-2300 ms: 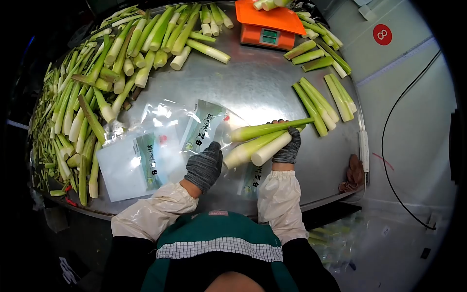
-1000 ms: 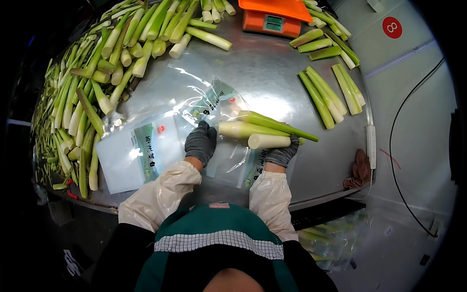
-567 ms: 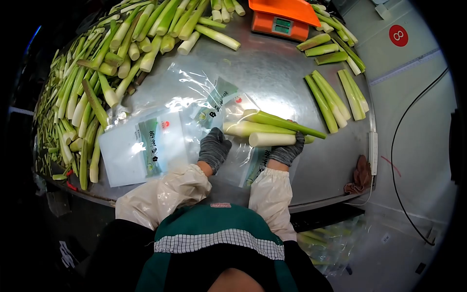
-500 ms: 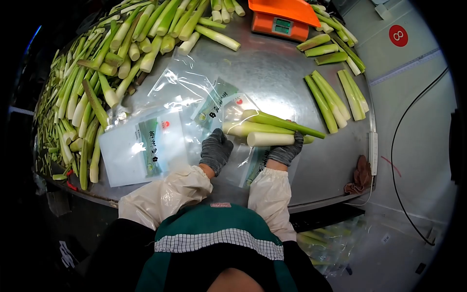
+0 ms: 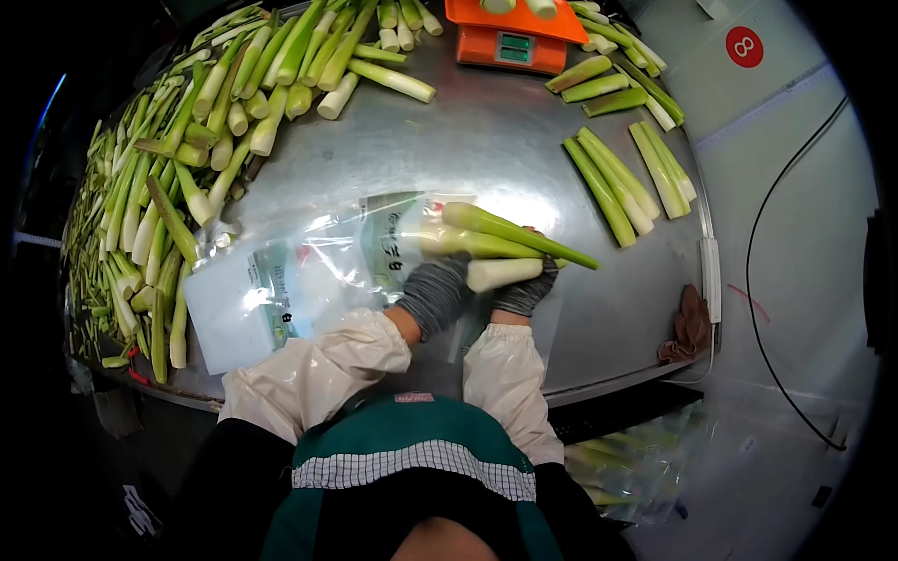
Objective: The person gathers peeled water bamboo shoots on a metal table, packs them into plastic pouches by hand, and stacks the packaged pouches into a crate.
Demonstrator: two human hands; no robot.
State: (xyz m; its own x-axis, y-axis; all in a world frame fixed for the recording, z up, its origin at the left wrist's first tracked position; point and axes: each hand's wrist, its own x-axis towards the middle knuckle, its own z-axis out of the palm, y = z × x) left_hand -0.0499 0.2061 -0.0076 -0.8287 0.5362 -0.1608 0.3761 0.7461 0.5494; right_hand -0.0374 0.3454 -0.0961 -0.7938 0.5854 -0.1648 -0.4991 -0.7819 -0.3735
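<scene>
My right hand (image 5: 524, 292), in a grey glove, grips several green-and-white stalks (image 5: 505, 245) from below, near their narrower ends. The thick ends of two stalks lie inside the mouth of a clear printed bag (image 5: 383, 245). A shorter pale stalk (image 5: 503, 273) lies nearest me, its blunt end outside the bag. My left hand (image 5: 437, 295), also gloved, is closed at the bag's near edge, beside that blunt end; its fingertips are partly hidden. To the left, a stack of flat printed bags (image 5: 229, 313) lies on the metal table (image 5: 486, 131).
A large heap of stalks (image 5: 140, 206) covers the table's left side. An orange scale (image 5: 510, 49) stands at the back with stalks on its tray. Sorted stalks (image 5: 608, 187) lie at the right, above a brown cloth (image 5: 687, 327). Bagged stalks (image 5: 636, 463) are below the table's edge.
The bag has been drawn over the thick ends of the stalks and now lies straighter. My left hand has moved right, up to the short stalk's end. The view has shifted slightly.
</scene>
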